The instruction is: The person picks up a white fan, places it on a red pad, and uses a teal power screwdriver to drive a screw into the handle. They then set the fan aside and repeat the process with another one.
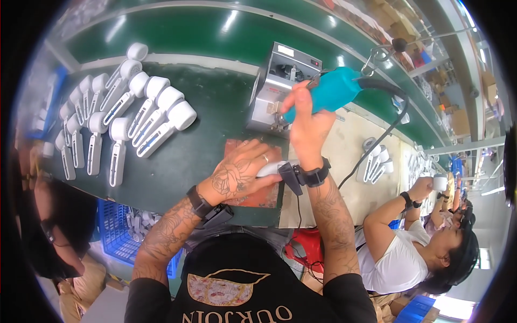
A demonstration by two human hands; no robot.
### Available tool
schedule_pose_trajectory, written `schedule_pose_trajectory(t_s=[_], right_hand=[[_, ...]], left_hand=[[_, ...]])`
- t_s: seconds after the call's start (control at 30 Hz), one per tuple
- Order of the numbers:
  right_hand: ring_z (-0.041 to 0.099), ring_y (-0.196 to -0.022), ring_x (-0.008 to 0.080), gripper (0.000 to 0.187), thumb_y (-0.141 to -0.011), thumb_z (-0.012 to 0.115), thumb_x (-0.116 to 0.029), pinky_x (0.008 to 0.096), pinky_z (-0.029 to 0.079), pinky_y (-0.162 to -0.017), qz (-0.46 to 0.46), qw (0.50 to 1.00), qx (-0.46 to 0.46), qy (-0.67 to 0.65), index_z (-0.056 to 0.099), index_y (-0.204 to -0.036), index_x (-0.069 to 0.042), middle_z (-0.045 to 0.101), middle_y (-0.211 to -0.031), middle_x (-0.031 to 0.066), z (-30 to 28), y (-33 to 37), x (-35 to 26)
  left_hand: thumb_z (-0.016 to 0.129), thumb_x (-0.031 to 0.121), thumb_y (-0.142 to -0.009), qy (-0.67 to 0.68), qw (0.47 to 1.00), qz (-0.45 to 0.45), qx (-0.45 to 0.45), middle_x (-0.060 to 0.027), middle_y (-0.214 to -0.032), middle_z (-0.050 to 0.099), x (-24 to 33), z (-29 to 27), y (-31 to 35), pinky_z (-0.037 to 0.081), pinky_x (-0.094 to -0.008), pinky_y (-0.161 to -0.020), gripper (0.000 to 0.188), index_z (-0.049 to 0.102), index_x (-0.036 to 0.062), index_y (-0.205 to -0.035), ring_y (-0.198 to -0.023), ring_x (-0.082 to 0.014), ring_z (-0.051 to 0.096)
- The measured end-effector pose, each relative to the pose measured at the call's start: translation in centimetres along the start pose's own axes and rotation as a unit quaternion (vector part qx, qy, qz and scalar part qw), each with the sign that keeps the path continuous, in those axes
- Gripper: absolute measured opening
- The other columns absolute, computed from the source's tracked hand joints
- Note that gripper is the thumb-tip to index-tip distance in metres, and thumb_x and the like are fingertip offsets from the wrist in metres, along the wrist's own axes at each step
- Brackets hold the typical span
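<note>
White piece [270, 169] at frame centre, clasped by the left hand [237, 168] over the reddish board [258, 198], while the right hand [309, 126] grips the teal power driver [335, 89] upper right of it, and any slackening left fingers could let it skid!

right grip [311, 123] curled (left grip [237, 169] palm-down)

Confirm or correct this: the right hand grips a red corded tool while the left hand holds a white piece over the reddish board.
Wrong colour: the head view shows the right hand gripping a teal corded tool. The rest stands.
</note>
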State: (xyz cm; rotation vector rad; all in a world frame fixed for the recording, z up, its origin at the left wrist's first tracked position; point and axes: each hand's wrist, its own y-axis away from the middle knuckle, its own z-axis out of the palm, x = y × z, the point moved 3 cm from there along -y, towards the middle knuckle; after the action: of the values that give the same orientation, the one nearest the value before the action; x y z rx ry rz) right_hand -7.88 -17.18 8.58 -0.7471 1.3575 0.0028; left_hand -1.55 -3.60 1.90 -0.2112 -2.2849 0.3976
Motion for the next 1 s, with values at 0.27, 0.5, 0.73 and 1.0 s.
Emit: schedule_pose_trajectory(t_s=[0.27, 0.5, 0.73, 1.0], right_hand=[[0.058, -0.062, 0.0135, 0.023, -0.101, 0.057, -0.023, 0.0287, 0.047, -0.058, 0.051, 0.997, -0.051, -0.017, 0.055, -0.102, 0.0, 0.059, -0.07, 0.0049, -0.6, 1.4, -0.5], [0.057, -0.063, 0.0173, 0.046, -0.098, 0.062, -0.041, 0.03, 0.046, -0.058, 0.056, 0.998, -0.018, -0.038, 0.055, -0.109, 0.003, 0.058, -0.072, 0.0079, -4.2, 5.8, -2.5], [0.056, -0.064, 0.0178, 0.045, -0.098, 0.061, -0.04, 0.031, 0.046, -0.059, 0.077, 0.996, -0.009, -0.038, 0.054, -0.107, 0.003, 0.057, -0.072, 0.008, -4.0, 6.4, -2.0], [0.056, -0.064, 0.0186, 0.044, -0.098, 0.061, -0.04, 0.0329, 0.047, -0.06, 0.071, 0.996, -0.021, -0.042, 0.053, -0.104, 0.003, 0.057, -0.073, 0.0084, -4.2, 6.6, -1.7]], left_hand=[[0.074, 0.03, -0.083, -0.003, 0.999, -0.008, 0.032, -0.0102, -0.107, 0.062, -0.5, 0.3, 0.3, 0.045, -0.0422, -0.095, 0.04, 0.066, 0.0063, -0.113, -0.103, -0.0309, 0.057], [0.078, 0.027, -0.079, 0.003, 0.999, -0.019, 0.042, -0.0087, -0.107, 0.065, 0.0, 0.1, -0.1, 0.047, -0.0416, -0.091, 0.036, 0.068, 0.0059, -0.108, -0.101, -0.0303, 0.06], [0.078, 0.026, -0.08, -0.01, 0.999, -0.005, 0.048, -0.0088, -0.107, 0.065, -0.1, 0.1, -0.1, 0.047, -0.042, -0.091, 0.037, 0.067, 0.0054, -0.108, -0.101, -0.0315, 0.06], [0.075, 0.027, -0.082, -0.003, 1.0, -0.025, 0.008, -0.0097, -0.11, 0.063, 0.0, 0.1, -0.1, 0.046, -0.0424, -0.094, 0.038, 0.066, 0.0054, -0.112, -0.104, -0.0324, 0.058]])
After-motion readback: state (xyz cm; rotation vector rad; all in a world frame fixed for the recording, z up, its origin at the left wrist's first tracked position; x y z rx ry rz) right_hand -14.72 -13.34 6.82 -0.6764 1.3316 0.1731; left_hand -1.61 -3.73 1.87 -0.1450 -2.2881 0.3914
